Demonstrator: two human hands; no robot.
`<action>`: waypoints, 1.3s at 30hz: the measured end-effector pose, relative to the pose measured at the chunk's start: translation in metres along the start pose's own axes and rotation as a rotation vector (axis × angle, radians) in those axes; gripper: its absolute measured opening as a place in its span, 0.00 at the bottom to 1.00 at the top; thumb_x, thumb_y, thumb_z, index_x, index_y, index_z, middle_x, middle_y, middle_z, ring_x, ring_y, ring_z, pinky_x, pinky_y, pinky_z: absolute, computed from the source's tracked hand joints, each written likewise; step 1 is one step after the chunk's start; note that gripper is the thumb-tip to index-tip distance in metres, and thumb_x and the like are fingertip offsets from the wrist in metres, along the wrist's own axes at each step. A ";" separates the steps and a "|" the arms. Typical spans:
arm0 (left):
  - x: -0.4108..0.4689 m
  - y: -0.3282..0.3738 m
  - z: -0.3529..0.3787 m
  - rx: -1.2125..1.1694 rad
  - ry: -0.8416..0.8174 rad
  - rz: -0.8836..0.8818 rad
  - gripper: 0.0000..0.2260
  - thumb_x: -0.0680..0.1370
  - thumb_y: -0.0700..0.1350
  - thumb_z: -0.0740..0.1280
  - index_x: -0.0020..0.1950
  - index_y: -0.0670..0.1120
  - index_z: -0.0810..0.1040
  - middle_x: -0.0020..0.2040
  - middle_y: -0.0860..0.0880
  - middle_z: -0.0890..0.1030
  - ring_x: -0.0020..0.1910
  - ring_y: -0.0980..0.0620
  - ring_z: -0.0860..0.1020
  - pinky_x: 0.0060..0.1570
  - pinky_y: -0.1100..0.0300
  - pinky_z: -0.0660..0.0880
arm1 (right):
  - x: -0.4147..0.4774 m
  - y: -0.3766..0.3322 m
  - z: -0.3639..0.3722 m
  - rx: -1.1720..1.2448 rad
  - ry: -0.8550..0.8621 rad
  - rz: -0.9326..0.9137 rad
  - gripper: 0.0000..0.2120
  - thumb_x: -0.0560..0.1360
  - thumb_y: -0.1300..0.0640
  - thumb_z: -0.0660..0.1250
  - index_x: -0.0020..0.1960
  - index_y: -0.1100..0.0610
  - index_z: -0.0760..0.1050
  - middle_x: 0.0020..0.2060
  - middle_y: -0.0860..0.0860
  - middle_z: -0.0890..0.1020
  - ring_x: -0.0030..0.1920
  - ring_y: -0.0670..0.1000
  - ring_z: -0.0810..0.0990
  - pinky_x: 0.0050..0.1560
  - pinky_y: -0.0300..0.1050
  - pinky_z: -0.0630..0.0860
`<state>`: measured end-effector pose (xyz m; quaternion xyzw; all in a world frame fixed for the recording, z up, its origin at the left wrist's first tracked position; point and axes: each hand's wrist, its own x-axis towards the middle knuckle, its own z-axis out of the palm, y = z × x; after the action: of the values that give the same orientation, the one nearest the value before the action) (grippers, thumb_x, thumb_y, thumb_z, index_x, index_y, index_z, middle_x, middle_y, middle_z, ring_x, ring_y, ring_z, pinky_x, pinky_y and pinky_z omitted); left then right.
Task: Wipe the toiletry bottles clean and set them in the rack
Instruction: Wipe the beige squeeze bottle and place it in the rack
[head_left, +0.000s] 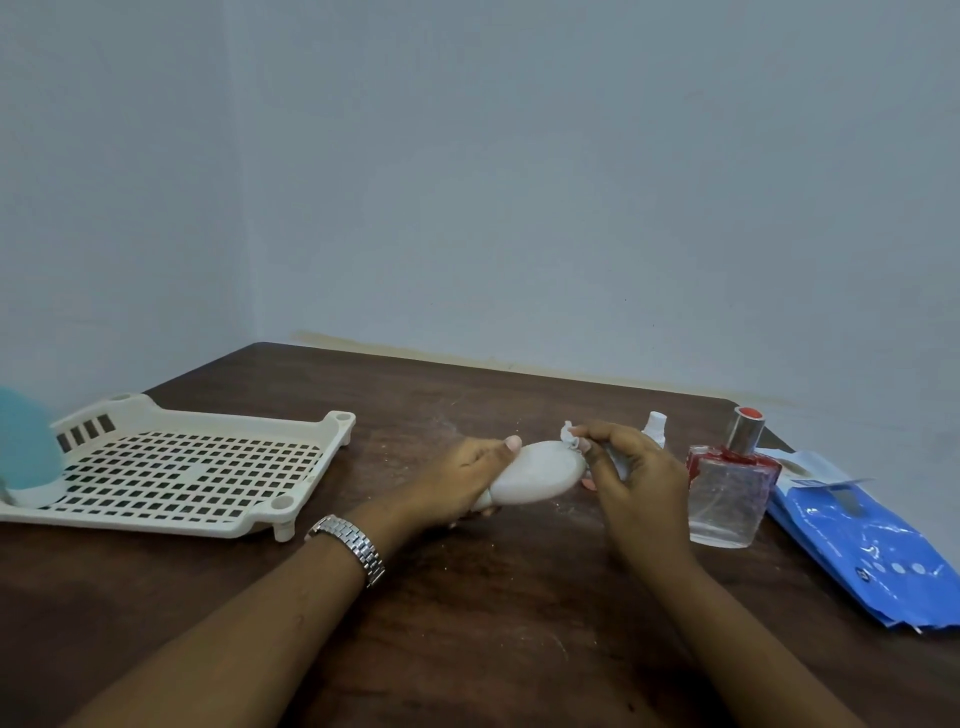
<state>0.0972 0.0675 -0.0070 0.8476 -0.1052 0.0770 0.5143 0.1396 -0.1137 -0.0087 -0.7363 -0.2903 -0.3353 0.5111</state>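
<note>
My left hand (462, 475) grips a white oval bottle (537, 473), held on its side just above the brown table. My right hand (631, 470) pinches a small white wipe (570, 435) against the bottle's far end. A cream perforated rack (171, 467) lies at the left, with a blue and white bottle (23, 452) standing in its left corner. A clear glass perfume bottle (727, 493) with red trim and a silver cap stands right of my right hand. Behind that hand a small white bottle (655, 428) shows only its top.
A blue wipes packet (862, 540) lies at the table's right edge. The brown table (467, 597) meets a pale wall at the back. Fine white specks dot the wood around the hands.
</note>
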 end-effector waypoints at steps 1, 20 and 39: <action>0.001 0.000 -0.002 0.042 0.020 0.021 0.19 0.83 0.52 0.52 0.38 0.48 0.74 0.26 0.49 0.73 0.21 0.59 0.69 0.22 0.66 0.64 | 0.000 0.000 0.000 -0.012 -0.029 0.011 0.12 0.72 0.66 0.69 0.47 0.49 0.80 0.41 0.35 0.78 0.46 0.35 0.78 0.49 0.37 0.76; 0.003 -0.009 -0.004 0.523 0.085 0.302 0.16 0.81 0.58 0.48 0.38 0.60 0.68 0.35 0.54 0.76 0.35 0.56 0.74 0.35 0.61 0.67 | -0.004 -0.003 0.004 -0.142 -0.472 -0.200 0.12 0.74 0.66 0.65 0.50 0.53 0.82 0.48 0.46 0.83 0.49 0.41 0.78 0.51 0.29 0.72; 0.009 -0.018 -0.020 0.147 0.247 0.106 0.24 0.81 0.57 0.51 0.45 0.39 0.77 0.40 0.41 0.80 0.31 0.51 0.77 0.26 0.63 0.71 | -0.001 -0.001 0.001 -0.165 -0.267 -0.131 0.09 0.70 0.69 0.70 0.45 0.58 0.83 0.42 0.47 0.83 0.40 0.35 0.75 0.47 0.20 0.67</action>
<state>0.1105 0.0925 -0.0112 0.8604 -0.0795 0.2153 0.4550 0.1383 -0.1127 -0.0089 -0.7933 -0.3746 -0.2899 0.3826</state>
